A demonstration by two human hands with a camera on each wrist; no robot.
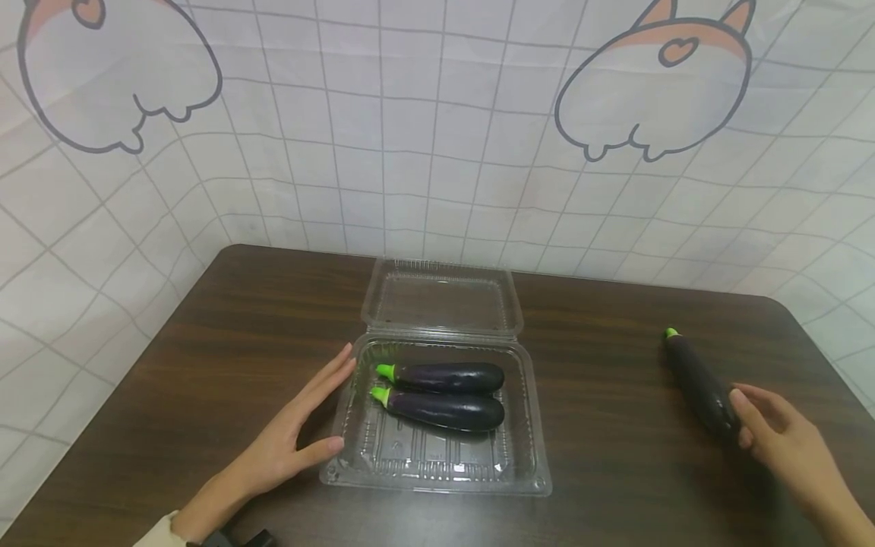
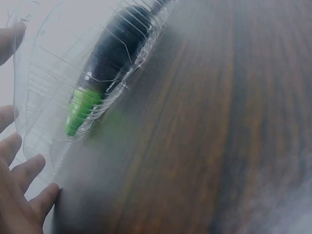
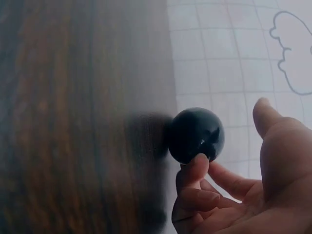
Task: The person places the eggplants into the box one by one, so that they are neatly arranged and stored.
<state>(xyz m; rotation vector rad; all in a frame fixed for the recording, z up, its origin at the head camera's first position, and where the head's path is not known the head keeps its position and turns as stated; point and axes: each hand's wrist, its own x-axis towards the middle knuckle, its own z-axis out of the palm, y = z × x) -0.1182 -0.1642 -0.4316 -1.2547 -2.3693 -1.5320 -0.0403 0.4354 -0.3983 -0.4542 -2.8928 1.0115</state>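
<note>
My left hand (image 1: 276, 448) rests at the left side of a clear plastic clamshell box (image 1: 536, 425), its thumb and fingertips at the rim. Two dark purple eggplants (image 1: 451, 377) with bright green stems lie side by side in the box's base. In the left wrist view, an eggplant (image 2: 109, 53) shows through the ribbed wall. Off to the right, a third eggplant (image 1: 697, 380) lies slanted on the table. My right hand (image 1: 786, 441) is at its near end. In the right wrist view, bent fingers touch the eggplant (image 3: 197, 131) while the thumb stands apart.
The clamshell's clear lid (image 1: 444, 300) is folded back flat on the dark wood table (image 1: 601, 365). Behind the table hangs a white grid-patterned cloth (image 1: 478, 182) with cartoon animal drawings. A dark strap or device (image 1: 239, 539) sits by the left wrist.
</note>
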